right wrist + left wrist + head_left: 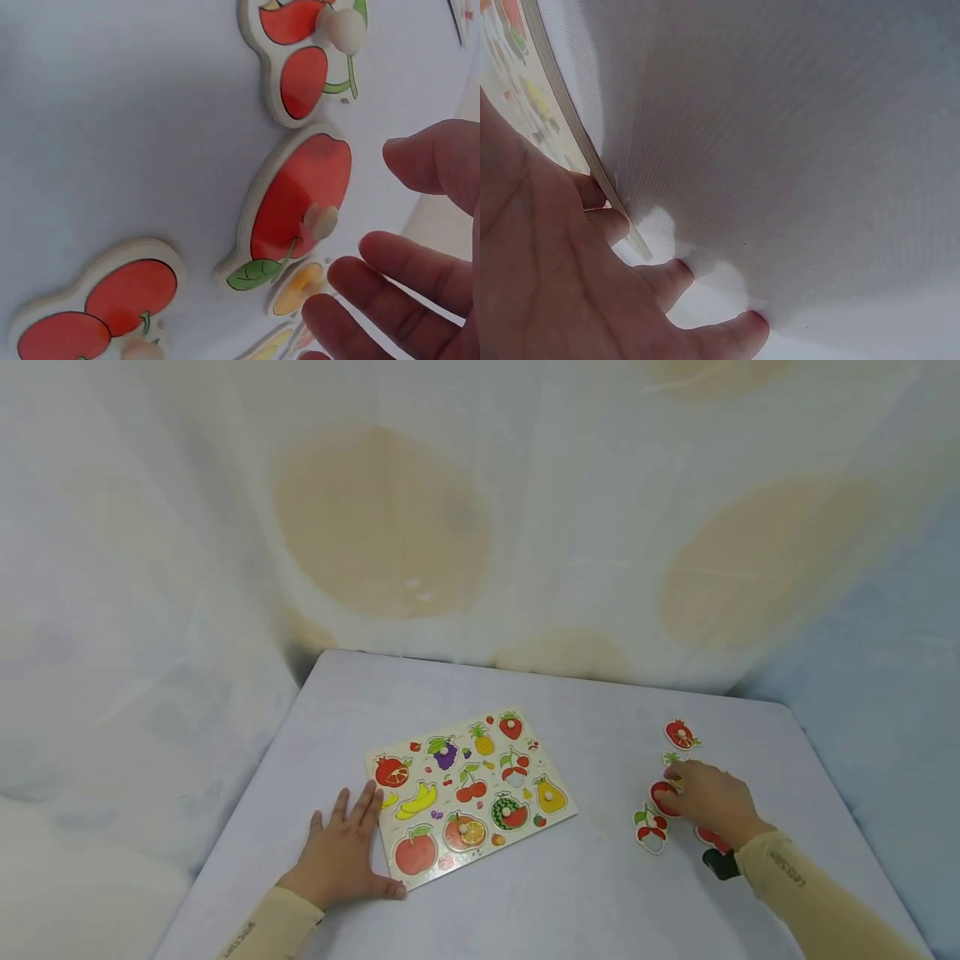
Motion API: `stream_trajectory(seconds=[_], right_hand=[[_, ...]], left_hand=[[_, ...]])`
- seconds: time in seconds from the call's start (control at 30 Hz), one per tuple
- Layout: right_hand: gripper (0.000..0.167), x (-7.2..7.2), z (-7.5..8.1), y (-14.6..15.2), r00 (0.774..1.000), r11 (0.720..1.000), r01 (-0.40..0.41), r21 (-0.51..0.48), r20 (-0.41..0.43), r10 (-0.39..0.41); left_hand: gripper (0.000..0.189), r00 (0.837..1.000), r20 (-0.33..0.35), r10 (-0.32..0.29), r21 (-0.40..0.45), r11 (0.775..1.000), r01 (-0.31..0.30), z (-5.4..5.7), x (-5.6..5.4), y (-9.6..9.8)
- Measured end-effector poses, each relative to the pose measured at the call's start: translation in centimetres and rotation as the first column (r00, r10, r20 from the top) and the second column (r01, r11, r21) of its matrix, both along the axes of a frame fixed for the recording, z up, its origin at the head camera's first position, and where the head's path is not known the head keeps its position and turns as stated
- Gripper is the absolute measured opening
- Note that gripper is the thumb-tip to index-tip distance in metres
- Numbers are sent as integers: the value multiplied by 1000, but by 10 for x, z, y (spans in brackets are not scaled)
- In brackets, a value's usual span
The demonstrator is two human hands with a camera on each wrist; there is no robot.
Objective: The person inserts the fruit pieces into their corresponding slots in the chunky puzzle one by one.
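Note:
A wooden fruit puzzle board [486, 852] lies tilted on the table. My left hand [341, 852] rests at its left side, fingers spread; in the left wrist view some fingers touch the board's edge [574, 124] and others press the white cloth. Over the loose pieces on the right hovers my right hand [712, 797], its thumb and fingers apart with nothing between them. Nearest to it is a red apple piece [304, 187] with a wooden knob. Beside that lie a cherry piece [131, 292], a red piece with a round knob [304, 79] and a yellow pineapple piece [296, 289].
Strawberry [511, 725], grape [448, 758], watermelon [504, 812] and pear [553, 799] pieces with knobs sit in the board. A pomegranate piece [678, 733] lies behind the other loose ones. A black wrist camera [722, 864] sits under my right wrist. Cloth walls surround the table [600, 718].

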State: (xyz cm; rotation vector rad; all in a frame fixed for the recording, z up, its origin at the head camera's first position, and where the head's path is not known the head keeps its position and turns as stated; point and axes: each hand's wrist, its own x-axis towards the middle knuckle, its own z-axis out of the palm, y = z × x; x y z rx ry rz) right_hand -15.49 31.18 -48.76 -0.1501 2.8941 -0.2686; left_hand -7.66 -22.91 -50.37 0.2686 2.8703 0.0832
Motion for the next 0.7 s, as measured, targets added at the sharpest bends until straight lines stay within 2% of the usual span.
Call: stream_trajectory(seconds=[0.27,0.47,0.7], right_hand=[[52,7,-12,-1,999,998,39,39,-2,-39],[51,11,-14,-2,998,995,59,82,-5,-58],[46,14,-18,-5,998,997,65,46,-28,-63]], left_hand=[[145,1000,-7,3,5,1000,-3,2,1,0],[146,1000,2,3,-1,1000,-3,1,1,0],[146,1000,4,9,10,1000,-9,3,1,1]])
